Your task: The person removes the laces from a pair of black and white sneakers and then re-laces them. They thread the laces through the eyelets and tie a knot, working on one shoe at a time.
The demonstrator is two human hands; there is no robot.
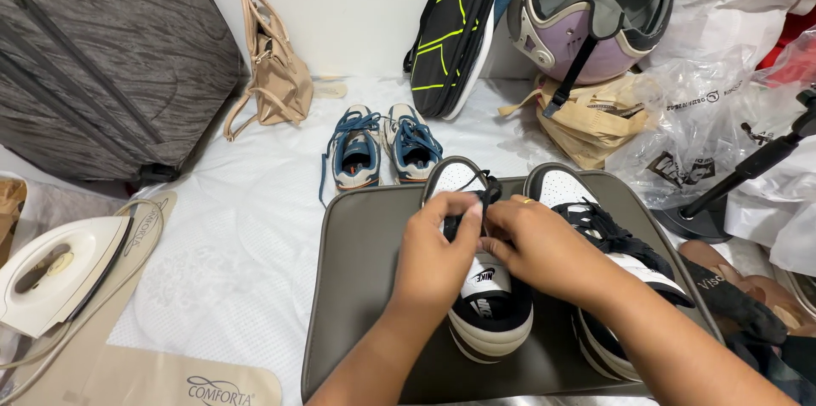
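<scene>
Two black-and-white sneakers stand side by side on a grey-green padded stool (357, 287). Both my hands are on the left sneaker (489, 312), over its tongue and black laces. My left hand (435, 257) pinches the lace at the upper eyelets. My right hand (544, 249), with a ring on one finger, grips the lace from the other side. The right sneaker (608, 236) lies beside my right forearm, its black laces loose and untouched.
A pair of blue-laced sneakers (382, 147) sits beyond the stool on the white mattress. A grey suitcase (102, 57), a beige handbag (276, 74) and a white iron (55, 274) are to the left. A helmet (586, 15), plastic bags (722, 100) and a black stand (739, 176) crowd the right.
</scene>
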